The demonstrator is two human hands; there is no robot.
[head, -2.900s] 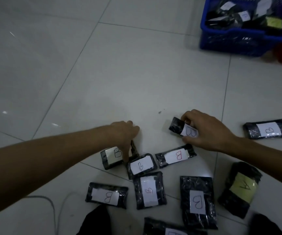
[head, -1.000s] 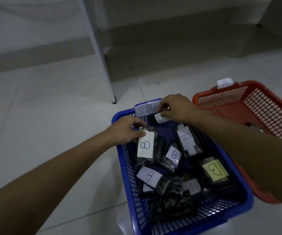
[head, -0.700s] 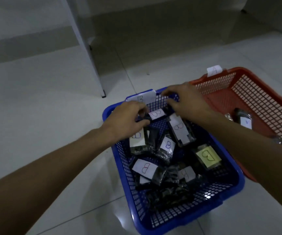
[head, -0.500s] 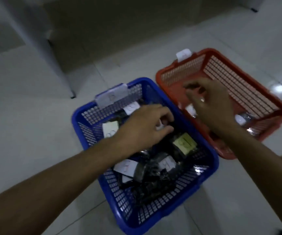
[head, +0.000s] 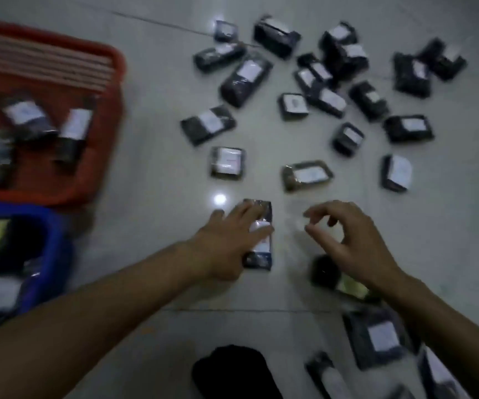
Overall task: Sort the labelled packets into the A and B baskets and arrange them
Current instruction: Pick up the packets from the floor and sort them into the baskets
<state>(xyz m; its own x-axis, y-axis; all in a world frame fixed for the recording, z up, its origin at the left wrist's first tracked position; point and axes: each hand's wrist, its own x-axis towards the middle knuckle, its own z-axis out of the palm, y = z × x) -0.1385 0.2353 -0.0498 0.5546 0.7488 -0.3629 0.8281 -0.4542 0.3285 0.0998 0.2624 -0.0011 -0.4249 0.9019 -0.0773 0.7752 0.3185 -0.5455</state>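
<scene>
The view is blurred. Several black packets with white labels lie scattered on the tiled floor, among them one (head: 226, 162) and another (head: 307, 174) just beyond my hands. My left hand (head: 229, 243) rests on a black packet (head: 258, 259) with fingers laid flat over it. My right hand (head: 347, 237) hovers beside it, fingers loosely curled, holding nothing. Under its wrist lies a yellow-labelled packet (head: 347, 285). The red basket (head: 117, 70) at the left holds a few packets. The blue basket (head: 57, 249) at the lower left holds more. The letters cannot be read.
A dark shape (head: 229, 370), maybe my knee, sits at the bottom middle. More packets (head: 376, 335) lie at the lower right. A ceiling light glints off the floor (head: 219, 199) near my left hand. Bare tile runs between the baskets and the packets.
My view has swung from the baskets down to the scattered packets. Both hands have left the baskets; the left now lies on a floor packet, and the right hovers empty.
</scene>
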